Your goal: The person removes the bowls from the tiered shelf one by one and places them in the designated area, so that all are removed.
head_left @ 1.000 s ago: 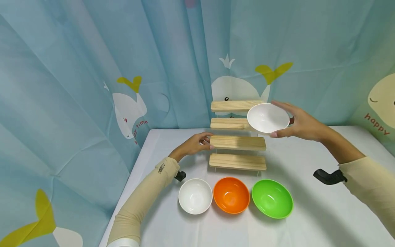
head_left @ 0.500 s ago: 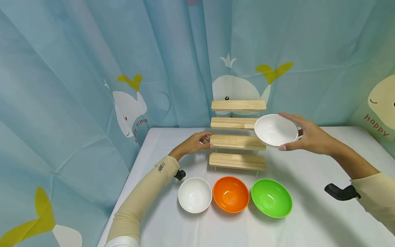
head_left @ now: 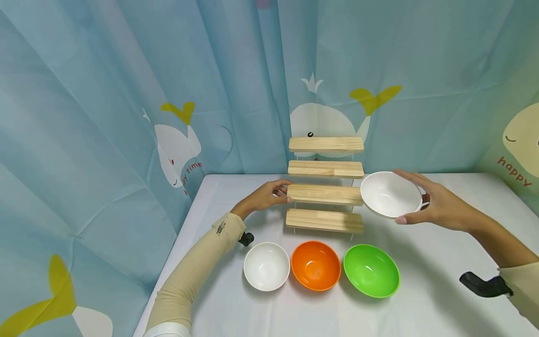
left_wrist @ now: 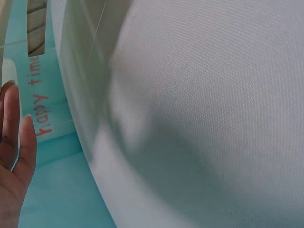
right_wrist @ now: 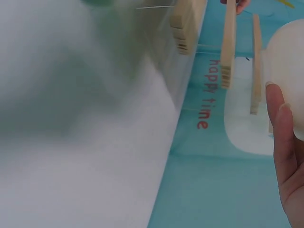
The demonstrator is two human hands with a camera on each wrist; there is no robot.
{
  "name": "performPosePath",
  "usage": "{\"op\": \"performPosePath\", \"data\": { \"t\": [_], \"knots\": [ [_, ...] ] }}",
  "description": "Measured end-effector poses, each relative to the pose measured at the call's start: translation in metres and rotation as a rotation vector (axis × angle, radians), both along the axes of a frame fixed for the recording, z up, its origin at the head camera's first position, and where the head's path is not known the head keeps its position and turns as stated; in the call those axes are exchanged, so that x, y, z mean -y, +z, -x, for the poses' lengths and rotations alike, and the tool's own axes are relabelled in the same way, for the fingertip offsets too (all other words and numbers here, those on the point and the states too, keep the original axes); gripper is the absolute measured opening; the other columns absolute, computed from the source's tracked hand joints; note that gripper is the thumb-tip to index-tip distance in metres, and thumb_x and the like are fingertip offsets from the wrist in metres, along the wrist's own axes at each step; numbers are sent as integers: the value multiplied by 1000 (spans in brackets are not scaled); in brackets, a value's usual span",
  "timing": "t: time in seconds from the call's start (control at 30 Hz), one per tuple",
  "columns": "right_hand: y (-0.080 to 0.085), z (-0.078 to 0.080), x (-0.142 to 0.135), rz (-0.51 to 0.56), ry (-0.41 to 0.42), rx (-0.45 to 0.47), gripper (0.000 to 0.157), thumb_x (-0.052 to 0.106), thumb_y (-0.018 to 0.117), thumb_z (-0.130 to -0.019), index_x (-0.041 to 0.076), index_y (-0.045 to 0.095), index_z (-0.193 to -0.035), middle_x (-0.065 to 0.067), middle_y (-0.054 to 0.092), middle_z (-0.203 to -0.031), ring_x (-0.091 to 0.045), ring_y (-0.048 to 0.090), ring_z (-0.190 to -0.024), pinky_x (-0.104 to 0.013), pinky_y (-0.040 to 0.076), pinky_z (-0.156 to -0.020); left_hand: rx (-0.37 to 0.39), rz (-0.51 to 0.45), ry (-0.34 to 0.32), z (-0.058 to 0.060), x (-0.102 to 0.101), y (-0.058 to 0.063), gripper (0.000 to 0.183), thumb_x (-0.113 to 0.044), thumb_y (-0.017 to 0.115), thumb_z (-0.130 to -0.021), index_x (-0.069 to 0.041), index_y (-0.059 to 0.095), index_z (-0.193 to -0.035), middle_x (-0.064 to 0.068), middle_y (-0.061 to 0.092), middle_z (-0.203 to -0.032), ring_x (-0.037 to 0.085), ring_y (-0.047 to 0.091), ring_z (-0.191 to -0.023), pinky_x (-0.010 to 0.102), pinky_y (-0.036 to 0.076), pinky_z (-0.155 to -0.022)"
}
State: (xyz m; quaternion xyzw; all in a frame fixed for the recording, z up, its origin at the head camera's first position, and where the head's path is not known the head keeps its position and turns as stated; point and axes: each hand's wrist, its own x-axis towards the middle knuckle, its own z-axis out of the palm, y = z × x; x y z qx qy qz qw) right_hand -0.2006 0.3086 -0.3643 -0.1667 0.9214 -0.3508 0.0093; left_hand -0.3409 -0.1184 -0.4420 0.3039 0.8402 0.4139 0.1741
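In the head view my right hand [head_left: 440,203] grips a white bowl [head_left: 389,194] by its right side, its inside tipped toward me. The bowl hangs in the air at the right end of the third plank down of a stepped wooden rack [head_left: 324,194]. The right wrist view shows the bowl's pale outer side [right_wrist: 289,71] against my fingers [right_wrist: 284,137]. My left hand [head_left: 266,195] holds the left end of that same plank, thumb below and fingers above. Part of my left hand [left_wrist: 16,166] shows at the left wrist view's edge.
In front of the rack, a white bowl [head_left: 266,267], an orange bowl [head_left: 316,266] and a green bowl [head_left: 371,270] stand in a row on the white table [head_left: 311,311]. A blue curtain [head_left: 236,84] with whale prints hangs behind and to the left.
My right hand has moved right and down with the white bowl, from in front of the upper planks to beside the third one. The left hand has stayed at the rack.
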Motion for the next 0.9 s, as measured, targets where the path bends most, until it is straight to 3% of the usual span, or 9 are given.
{"op": "performPosePath", "data": {
  "t": [0.13, 0.33, 0.53, 0.9],
  "knots": [
    [-9, -8, -7, 23, 9, 2, 114, 13, 91, -71, 18, 22, -162, -17, 33, -145, -12, 62, -79, -25, 55, -61, 0, -1, -2, 0, 0, 0, 58, -27, 70, -96, -15, 48, -149, 11, 60, -129, 25, 59, -118, 35, 53, -96],
    [-25, -21, -19, 36, 10, -8, 113, 10, 90, -71, 24, 24, -161, 15, 33, -135, -4, 61, -77, -24, 55, -62, -5, -4, -1, -1, 0, 0, 58, -27, 70, -96, -15, 49, -148, 11, 61, -129, 25, 59, -117, 35, 53, -96],
    [-38, -38, -32, 69, 30, 5, 112, 4, 88, -72, 22, 23, -162, 15, 35, -132, -7, 64, -74, -23, 53, -63, -4, -4, -1, -3, -1, 3, 58, -26, 70, -96, -14, 48, -149, 12, 61, -129, 25, 61, -116, 35, 53, -97],
    [-64, -65, -49, 54, -18, 46, 111, 6, 86, -74, 21, 20, -162, 22, 34, -127, -8, 65, -72, -21, 49, -63, -3, -4, 2, -4, -1, 4, 59, -27, 71, -96, -15, 48, -149, 11, 61, -129, 25, 61, -115, 37, 52, -99]
  ]
}}
